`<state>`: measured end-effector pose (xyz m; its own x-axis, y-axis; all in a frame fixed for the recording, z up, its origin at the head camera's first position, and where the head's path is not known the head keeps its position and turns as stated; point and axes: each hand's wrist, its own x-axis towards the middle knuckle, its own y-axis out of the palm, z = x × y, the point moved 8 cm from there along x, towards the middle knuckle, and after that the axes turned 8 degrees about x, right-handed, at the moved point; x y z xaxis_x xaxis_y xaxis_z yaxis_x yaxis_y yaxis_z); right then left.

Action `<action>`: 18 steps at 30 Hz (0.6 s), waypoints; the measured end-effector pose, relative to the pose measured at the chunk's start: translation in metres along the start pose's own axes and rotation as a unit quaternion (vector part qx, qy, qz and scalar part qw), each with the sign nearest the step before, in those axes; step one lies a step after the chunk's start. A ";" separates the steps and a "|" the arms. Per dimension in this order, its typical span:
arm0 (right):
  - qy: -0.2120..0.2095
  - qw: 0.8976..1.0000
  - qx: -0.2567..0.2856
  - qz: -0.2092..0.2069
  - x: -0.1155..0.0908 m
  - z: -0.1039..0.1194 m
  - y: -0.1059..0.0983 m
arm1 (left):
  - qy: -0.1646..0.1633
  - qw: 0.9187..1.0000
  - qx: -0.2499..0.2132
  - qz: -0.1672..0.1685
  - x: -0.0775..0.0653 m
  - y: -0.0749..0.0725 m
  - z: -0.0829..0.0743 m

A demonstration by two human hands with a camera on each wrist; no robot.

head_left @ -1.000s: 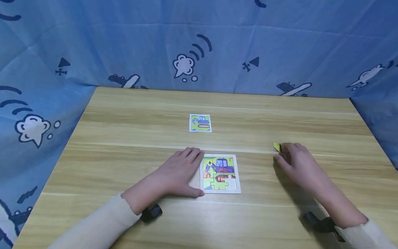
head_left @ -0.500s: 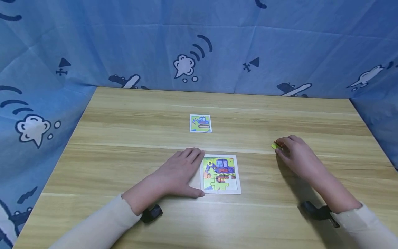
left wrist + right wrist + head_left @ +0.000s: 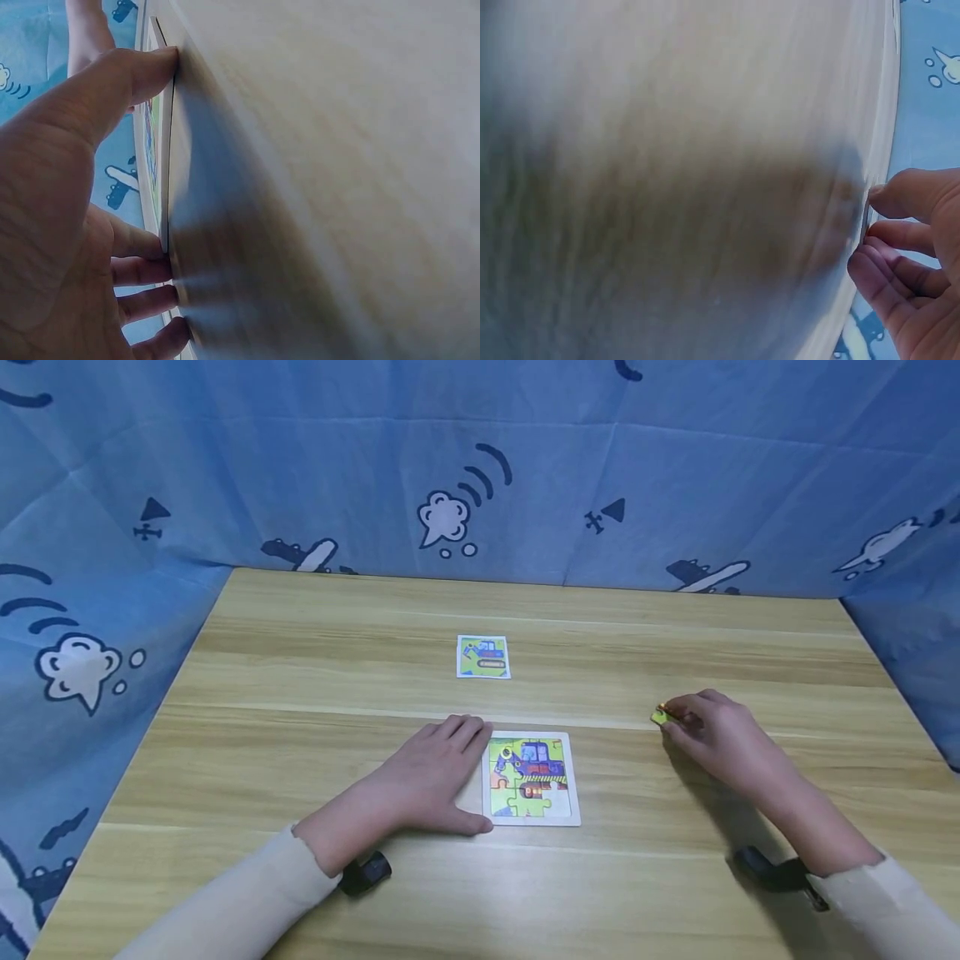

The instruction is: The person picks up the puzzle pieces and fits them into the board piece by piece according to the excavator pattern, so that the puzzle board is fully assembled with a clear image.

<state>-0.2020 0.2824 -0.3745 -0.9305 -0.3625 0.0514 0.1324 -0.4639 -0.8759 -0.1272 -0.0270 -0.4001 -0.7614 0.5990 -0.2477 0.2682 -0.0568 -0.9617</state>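
Note:
A square jigsaw puzzle (image 3: 531, 768) in a white frame lies mid-table, with an excavator picture on its pieces and a bare white gap at its lower right. My left hand (image 3: 435, 777) rests along the frame's left side, fingers fairly straight. In the left wrist view, the thumb (image 3: 154, 73) and index fingertip touch the frame's edge (image 3: 166, 165) at opposite ends. To the right, my right hand (image 3: 716, 735) pinches a small yellow-green puzzle piece (image 3: 659, 717) between thumb and fingers. In the right wrist view only a thin edge of that piece shows between the fingertips.
A small picture card (image 3: 483, 657) of the excavator lies behind the puzzle. The wooden table (image 3: 315, 635) is bordered by a blue patterned cloth (image 3: 360, 468) at the back and sides. Black wrist mounts (image 3: 366, 874) sit under both wrists.
The right fingers have turned the puzzle piece and moved it slightly left, now pinching it with its yellow-green face showing. The left hand and puzzle have not moved.

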 end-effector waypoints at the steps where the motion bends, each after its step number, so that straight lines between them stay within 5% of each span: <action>1: -0.005 1.000 0.001 -0.004 -0.001 0.002 -0.001 | 0.000 1.000 -0.001 0.001 0.000 0.000 0.000; 18: -0.151 0.987 -0.022 -0.052 -0.019 0.076 -0.017 | 0.001 1.000 -0.004 0.007 0.000 -0.002 -0.001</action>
<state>-0.1608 0.2362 -0.3239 -0.7937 -0.5419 0.2765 0.0204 -0.4780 -0.8781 -0.1267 -0.0263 -0.3981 -0.7564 0.5998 -0.2608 0.2839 -0.0581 -0.9571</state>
